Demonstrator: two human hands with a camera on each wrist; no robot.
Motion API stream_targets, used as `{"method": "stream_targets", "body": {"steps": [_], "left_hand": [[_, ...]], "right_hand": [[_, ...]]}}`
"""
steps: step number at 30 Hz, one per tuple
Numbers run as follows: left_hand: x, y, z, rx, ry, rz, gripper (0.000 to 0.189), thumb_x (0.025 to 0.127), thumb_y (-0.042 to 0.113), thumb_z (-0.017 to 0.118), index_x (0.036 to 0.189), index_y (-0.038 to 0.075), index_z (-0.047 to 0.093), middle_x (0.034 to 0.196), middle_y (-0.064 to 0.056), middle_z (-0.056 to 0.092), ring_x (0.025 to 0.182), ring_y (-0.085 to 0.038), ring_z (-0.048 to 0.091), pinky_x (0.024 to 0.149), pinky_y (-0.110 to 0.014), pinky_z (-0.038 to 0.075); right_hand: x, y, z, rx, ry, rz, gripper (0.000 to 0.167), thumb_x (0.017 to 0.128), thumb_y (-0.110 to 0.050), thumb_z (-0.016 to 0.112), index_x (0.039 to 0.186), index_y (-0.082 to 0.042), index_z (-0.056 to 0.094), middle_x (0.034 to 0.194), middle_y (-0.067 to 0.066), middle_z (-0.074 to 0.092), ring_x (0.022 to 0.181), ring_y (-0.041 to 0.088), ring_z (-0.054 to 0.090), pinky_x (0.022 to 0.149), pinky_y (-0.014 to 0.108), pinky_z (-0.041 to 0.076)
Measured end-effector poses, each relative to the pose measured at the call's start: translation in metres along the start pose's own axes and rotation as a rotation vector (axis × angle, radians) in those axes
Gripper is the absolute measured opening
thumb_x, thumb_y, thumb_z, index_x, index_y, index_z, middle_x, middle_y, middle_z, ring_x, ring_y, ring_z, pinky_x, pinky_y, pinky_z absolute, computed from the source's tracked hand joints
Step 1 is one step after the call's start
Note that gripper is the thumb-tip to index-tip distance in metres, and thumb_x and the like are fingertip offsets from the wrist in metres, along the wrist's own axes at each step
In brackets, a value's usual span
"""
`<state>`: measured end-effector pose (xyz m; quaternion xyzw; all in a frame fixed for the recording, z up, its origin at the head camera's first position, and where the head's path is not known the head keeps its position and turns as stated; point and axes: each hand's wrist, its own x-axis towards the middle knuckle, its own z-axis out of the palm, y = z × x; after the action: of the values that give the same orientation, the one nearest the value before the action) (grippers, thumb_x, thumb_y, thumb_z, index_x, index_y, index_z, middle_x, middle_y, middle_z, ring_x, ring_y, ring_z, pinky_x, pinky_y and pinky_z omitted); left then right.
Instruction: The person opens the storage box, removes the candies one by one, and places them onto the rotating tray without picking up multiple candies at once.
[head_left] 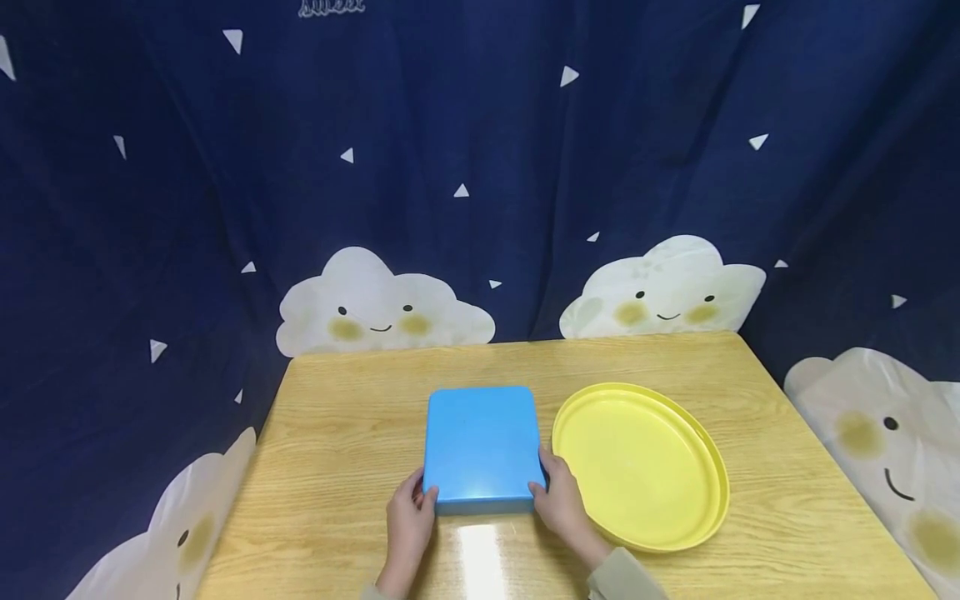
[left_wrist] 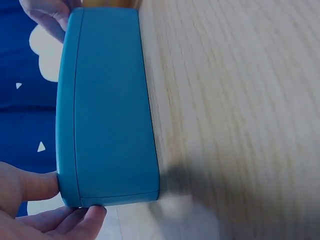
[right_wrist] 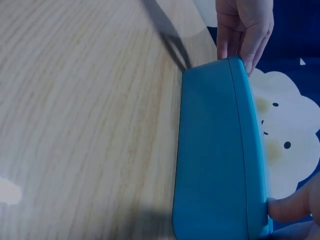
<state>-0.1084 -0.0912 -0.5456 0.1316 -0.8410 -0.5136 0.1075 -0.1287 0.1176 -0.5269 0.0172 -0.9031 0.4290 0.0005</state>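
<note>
Box (head_left: 483,446): blue, shallow and roughly square, with rounded corners and a smooth, glossy top. A fine, closed seam runs along the near wall, just below the top edge. The box lies flat, top face up, on the bench (head_left: 352,433), between the left grip (head_left: 411,515) and right grip (head_left: 561,500), each touching its near end; most of the top extends beyond them.

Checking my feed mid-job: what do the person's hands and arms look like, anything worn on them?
The left hand and right hand are bare, with no gloves or rings visible. The right sleeve is plain beige-grey; of the left sleeve, only a small, similarly coloured edge shows. No markings or cables can be seen.
</note>
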Motion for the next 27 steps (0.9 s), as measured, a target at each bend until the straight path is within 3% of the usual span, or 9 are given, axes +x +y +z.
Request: {"method": "stream_targets", "body": {"steps": [19,27], "left_hand": [[-0.021,0.002,-0.006,0.009,-0.005,-0.067,0.038,0.081,-0.005,0.063,0.117,-0.014,0.053,0.107,-0.029,0.058,0.099,-0.036,0.059,0.08,-0.033,0.052],[-0.024,0.001,-0.007,0.015,0.008,-0.073,0.038,0.08,-0.006,0.064,0.115,-0.014,0.053,0.105,-0.029,0.059,0.097,-0.036,0.06,0.078,-0.031,0.053]], "right_hand": [[-0.02,0.004,-0.001,0.002,-0.021,0.02,0.054,0.082,0.004,0.061,0.13,0.014,0.039,0.127,0.032,0.044,0.119,0.043,0.042,0.099,0.05,0.036],[-0.022,0.005,0.0,0.008,-0.035,0.041,0.055,0.083,0.003,0.061,0.132,0.013,0.038,0.127,0.031,0.043,0.12,0.043,0.041,0.099,0.05,0.036]]}}
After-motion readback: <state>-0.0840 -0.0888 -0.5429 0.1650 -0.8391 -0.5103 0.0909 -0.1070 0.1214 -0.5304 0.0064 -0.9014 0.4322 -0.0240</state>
